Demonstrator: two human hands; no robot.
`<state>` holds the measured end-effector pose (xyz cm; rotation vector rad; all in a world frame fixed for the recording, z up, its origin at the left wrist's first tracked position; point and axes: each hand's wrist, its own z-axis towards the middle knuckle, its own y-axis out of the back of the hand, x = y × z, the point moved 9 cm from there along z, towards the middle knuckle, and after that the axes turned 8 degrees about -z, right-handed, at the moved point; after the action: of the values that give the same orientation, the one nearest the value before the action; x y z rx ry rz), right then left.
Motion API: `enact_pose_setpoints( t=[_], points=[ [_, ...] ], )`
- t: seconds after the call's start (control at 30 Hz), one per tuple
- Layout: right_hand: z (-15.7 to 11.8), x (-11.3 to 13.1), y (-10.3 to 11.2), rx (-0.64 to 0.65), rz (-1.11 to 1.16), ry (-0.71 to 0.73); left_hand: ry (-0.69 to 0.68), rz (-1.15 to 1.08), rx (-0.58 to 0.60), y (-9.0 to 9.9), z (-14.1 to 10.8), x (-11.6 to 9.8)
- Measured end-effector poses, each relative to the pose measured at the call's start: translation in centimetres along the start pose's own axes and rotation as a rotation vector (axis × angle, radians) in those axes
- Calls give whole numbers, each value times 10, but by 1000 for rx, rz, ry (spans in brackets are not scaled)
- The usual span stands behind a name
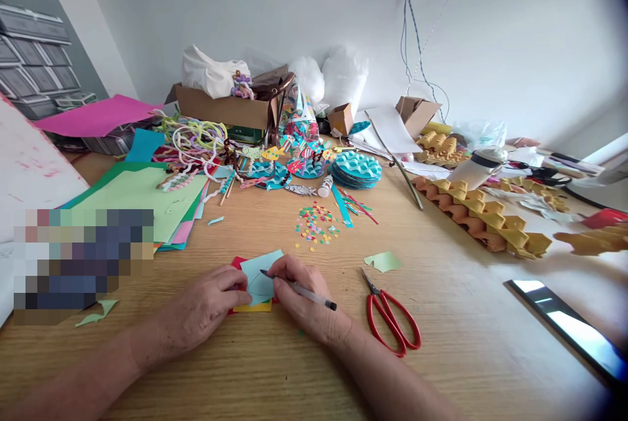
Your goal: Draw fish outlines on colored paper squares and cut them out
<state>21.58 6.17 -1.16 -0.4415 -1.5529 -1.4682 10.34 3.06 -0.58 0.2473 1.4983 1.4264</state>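
My right hand is closed around a pen with a clear barrel and black ends. Its tip touches a light blue piece of paper, where a dark curved line shows. My left hand grips the left edge of this paper, thumb and fingers together. Red paper and yellow paper stick out from underneath. To the right of my right hand lie scissors with red handles, their blades pointing away from me. A light green scrap rests just beyond them.
Small round paper dots lie beyond my hands, near a stack of blue wavy discs. Coloured sheets are piled at the left. Egg cartons and a dark flat glossy device occupy the right side.
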Motion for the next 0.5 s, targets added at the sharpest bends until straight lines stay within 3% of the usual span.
enact_pose_setpoints(
  t=[0.13,0.5],
  points=[
    [3,-8,-13,51,10,-51,4,-16,4,1,1,-1],
    [3,-8,-13,43,-38,-88,-17,-7,-1,2,1,-4]
  ],
)
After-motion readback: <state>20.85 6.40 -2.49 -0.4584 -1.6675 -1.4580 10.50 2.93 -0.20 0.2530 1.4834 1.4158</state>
